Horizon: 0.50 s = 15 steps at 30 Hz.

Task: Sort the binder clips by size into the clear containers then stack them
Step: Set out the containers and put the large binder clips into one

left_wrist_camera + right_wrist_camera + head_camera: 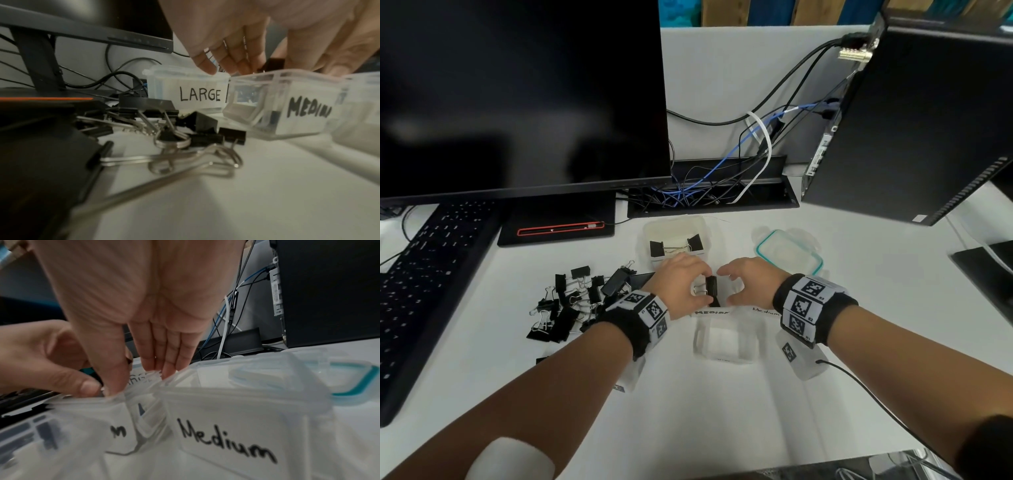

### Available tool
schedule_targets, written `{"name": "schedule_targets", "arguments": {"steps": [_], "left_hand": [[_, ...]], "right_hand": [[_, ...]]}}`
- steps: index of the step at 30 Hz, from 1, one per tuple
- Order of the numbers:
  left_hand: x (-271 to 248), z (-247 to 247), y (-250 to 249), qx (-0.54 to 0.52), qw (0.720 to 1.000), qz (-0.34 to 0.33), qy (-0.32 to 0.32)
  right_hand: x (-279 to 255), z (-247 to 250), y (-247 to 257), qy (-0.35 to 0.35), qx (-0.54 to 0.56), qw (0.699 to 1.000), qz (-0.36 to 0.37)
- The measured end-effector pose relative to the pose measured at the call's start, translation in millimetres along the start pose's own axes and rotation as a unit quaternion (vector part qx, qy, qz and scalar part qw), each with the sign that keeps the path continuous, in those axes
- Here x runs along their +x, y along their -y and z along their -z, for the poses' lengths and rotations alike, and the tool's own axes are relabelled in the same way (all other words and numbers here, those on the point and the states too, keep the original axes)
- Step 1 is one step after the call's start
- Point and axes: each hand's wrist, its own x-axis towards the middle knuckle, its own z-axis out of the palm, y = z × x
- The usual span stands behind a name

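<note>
Above the clear container labelled MEDIUM, the left hand pinches a black binder clip (wire handles toward the palm), the right hand just beside it, fingers loosely curved and empty, the clip pile left of it.

Left of my tower hang cables; further left stand the monitor and keyboard.
</note>
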Motion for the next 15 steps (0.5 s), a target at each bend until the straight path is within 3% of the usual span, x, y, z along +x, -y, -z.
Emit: {"name": "schedule_targets", "arguments": {"steps": [10, 13, 15], "left_hand": [[-10, 5, -5, -0.139, 0.989, 0.027, -0.030], [-12, 8, -4, -0.151, 0.987, 0.054, -0.016], [-12, 6, -1, -0.138, 0.990, 0.029, -0.011]], "right_hand": [[0, 2, 4, 0.011, -0.024, 1.000, 0.005], [0, 2, 4, 0.012, -0.024, 1.000, 0.002], [-1, 1, 3, 0.013, -0.023, 1.000, 0.002]]}}
